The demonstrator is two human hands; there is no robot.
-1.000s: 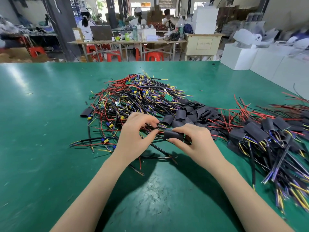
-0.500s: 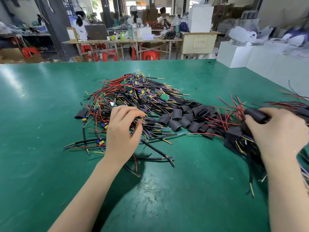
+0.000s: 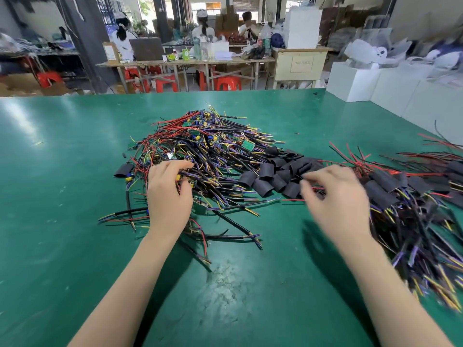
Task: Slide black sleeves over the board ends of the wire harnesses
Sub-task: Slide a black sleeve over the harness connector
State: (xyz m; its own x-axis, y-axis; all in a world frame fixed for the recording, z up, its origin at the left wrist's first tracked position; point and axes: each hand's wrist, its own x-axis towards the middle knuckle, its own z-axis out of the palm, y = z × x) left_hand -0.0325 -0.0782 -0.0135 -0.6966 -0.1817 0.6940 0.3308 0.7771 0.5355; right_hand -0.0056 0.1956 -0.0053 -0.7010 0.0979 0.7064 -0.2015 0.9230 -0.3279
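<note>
Stray black sleeve (image 3: pixel 124 170) lies left of the unsleeved harness pile (image 3: pixel 205 146) mid-desk (image 3: pixel 62 246); left hand (image 3: pixel 169 196) curls into its wires. Loose sleeves (image 3: pixel 275 175) sit between the hands; blurred right hand (image 3: pixel 335 201), fingers bent, grip unclear, with the sleeved harnesses (image 3: pixel 413 204) toward the right edge.

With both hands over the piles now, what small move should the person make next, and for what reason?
Probably the right hand should pinch one loose black tube sleeve from the cluster just beyond its fingers. That hand looks empty and is blurred. The left hand already has its fingers curled into the pile of unsleeved red, black and yellow wire harnesses, so a sleeve is what seems to be missing.
</note>
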